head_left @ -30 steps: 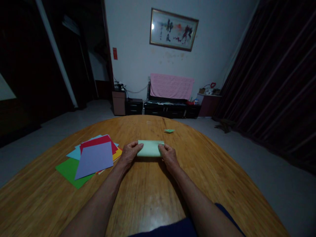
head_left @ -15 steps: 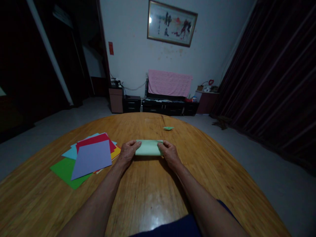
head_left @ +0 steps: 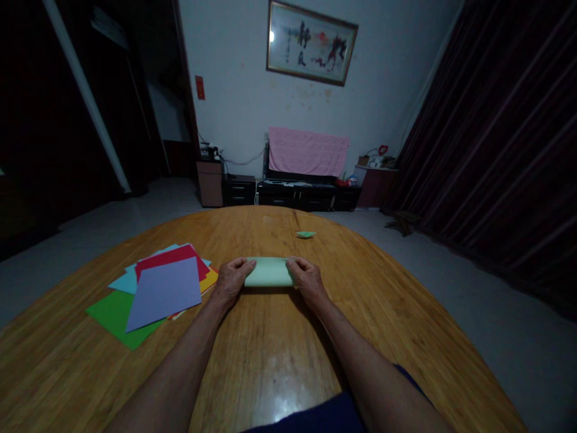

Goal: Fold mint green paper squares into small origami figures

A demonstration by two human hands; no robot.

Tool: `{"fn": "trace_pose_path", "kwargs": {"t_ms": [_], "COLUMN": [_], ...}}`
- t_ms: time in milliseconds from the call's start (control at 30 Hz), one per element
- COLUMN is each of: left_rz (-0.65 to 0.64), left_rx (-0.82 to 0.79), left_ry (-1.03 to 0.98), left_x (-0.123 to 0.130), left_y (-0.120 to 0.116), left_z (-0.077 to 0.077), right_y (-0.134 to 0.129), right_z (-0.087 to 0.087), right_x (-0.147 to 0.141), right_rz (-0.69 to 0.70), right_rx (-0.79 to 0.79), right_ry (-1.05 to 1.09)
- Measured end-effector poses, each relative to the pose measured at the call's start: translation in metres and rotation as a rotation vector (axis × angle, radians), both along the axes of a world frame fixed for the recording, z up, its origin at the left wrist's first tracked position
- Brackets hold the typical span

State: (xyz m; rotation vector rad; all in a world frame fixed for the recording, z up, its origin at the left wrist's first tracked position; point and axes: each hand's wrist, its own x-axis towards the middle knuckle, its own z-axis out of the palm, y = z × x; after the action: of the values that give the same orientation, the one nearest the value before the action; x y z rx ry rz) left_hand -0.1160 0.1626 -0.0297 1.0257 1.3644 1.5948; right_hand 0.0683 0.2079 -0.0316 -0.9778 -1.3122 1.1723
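A pale green sheet of paper, folded over into a wide rectangle, is stretched between my two hands just above the table. My left hand pinches its left end, thumb on top. At the right end my right hand grips it the same way, with the fingers partly hidden behind the paper. Beyond my right hand lies a small folded green paper piece, pointed at both ends.
Left of my hands, a fanned pile of coloured paper has a lavender sheet on top, with a red sheet and a green sheet showing beneath. The round wooden table carries everything. A towel-draped television stands beyond.
Both hands keep their hold on the pale green paper, and its upper edge now looks straighter and more even. The whole view has shifted slightly.
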Motion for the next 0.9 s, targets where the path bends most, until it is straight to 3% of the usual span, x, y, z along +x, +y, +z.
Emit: {"fn": "trace_pose_path", "kwargs": {"t_ms": [467,900], "left_rz": [-0.001,0.049], "left_rx": [0.005,0.000], "left_ry": [-0.017,0.093], "left_x": [0.001,0.000], "left_y": [0.000,-0.004], "left_z": [0.000,0.005], "right_y": [0.002,0.010], "right_z": [-0.002,-0.011], "right_x": [0.002,0.006], "right_rz": [-0.036,-0.051], "right_rx": [0.041,0.110], "right_ry": [-0.070,-0.134]}}
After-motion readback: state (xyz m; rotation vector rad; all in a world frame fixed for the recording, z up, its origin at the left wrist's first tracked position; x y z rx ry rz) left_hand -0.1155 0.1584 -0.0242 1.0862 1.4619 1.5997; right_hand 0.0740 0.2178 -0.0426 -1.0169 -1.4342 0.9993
